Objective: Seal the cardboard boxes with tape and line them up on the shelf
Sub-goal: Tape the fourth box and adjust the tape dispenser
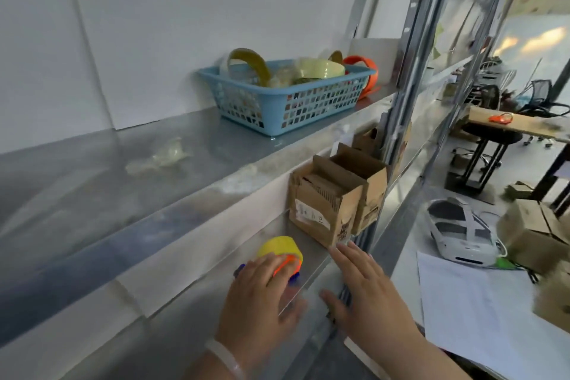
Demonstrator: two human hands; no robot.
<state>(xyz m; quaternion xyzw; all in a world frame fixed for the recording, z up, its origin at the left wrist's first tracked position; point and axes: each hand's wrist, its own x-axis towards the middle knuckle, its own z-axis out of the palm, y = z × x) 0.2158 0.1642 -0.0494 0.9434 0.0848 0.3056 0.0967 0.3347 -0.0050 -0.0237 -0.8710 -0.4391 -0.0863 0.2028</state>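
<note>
My left hand [262, 296] grips a tape dispenser [282, 251] with a yellow roll and an orange and blue frame, resting on the lower metal shelf [308, 274]. My right hand [367, 290] hovers flat and open over the shelf's front edge, its fingertips just short of the nearest cardboard box [324, 210]. That box stands on the lower shelf with its top flaps up. A second open box [367, 182] stands directly behind it, and a third box [367, 139] is farther back, partly hidden by the shelf post.
A blue basket [308, 108] of tape rolls sits on the upper shelf [154, 194], beside crumpled clear tape [163, 159]. To the right, a table holds a white toy car [462, 231], paper sheets [481, 302] and more cardboard boxes [533, 234].
</note>
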